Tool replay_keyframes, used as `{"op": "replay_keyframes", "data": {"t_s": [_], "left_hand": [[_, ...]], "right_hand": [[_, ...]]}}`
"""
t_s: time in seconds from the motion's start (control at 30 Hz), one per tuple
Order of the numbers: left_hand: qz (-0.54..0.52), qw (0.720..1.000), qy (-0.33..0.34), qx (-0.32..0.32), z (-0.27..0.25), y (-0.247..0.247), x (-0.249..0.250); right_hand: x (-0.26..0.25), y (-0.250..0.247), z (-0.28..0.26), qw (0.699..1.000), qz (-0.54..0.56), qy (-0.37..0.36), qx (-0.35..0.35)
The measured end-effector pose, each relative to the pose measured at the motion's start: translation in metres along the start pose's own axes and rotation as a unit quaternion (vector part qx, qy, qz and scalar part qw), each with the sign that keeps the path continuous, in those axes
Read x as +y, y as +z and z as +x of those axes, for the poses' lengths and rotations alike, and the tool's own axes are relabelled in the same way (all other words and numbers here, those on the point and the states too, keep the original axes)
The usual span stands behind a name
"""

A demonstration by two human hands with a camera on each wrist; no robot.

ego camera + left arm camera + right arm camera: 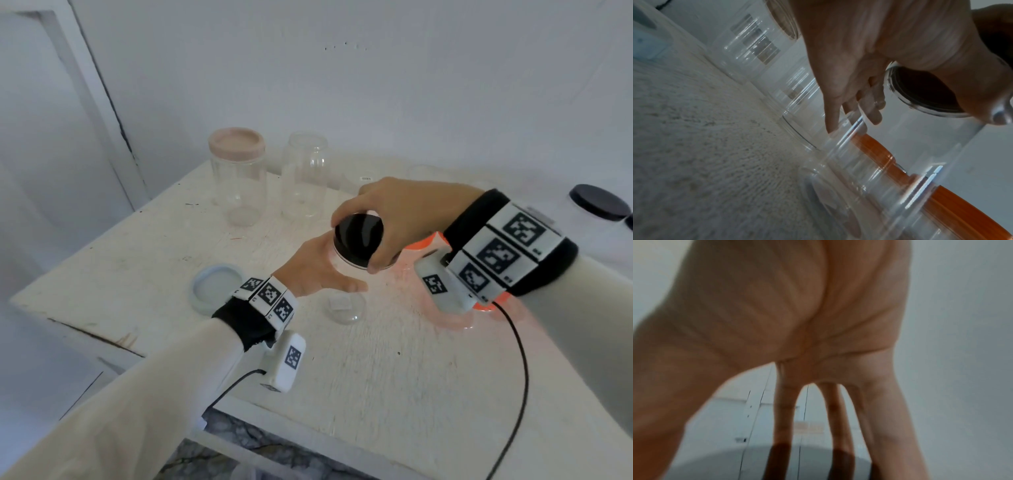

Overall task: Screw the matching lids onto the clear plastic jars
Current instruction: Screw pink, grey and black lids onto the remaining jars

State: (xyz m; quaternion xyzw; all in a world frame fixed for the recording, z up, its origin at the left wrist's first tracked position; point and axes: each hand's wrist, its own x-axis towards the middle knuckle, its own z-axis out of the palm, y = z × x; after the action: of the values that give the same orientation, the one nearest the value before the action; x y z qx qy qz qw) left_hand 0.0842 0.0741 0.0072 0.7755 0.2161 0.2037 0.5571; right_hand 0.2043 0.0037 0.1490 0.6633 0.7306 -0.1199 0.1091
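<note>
Our right hand [404, 212] at frame centre curls its fingers over the black lid [358, 241], hiding its far edge. Below, our left hand [308, 270] wraps the clear jar [346, 308], barely discernible.

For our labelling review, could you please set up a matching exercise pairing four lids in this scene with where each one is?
Things:
1. round black plastic lid
2. round pink plastic lid
3. round pale blue plastic lid
4. second round black lid

Places:
A. lying flat on the white table beside the left wrist
B. at the far right edge of the head view
C. on the clear jar at the back left
D. gripped by the right hand atop the jar that the left hand holds

Pairs: 1-D, 2-C, 3-A, 4-B
</note>
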Motion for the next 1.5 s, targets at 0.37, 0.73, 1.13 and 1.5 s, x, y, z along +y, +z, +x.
{"op": "replay_keyframes", "data": {"t_s": [0.37,0.73,1.13,1.5], "left_hand": [[0.008,1.0,0.0,-0.009,0.001,-0.002,-0.002],[-0.013,1.0,0.005,-0.002,-0.003,0.002,-0.001],[-0.016,1.0,-0.01,-0.001,-0.006,0.005,0.004],[0.004,1.0,-0.007,-0.002,-0.005,0.006,0.002]], "right_hand": [[-0.002,-0.001,-0.002,0.998,-0.031,0.033,-0.04],[-0.008,0.018,0.003,0.991,-0.033,0.064,0.112],[-0.002,0.016,0.001,0.997,0.01,0.021,0.07],[0.003,0.006,-0.002,1.0,0.001,-0.011,-0.006]]}}
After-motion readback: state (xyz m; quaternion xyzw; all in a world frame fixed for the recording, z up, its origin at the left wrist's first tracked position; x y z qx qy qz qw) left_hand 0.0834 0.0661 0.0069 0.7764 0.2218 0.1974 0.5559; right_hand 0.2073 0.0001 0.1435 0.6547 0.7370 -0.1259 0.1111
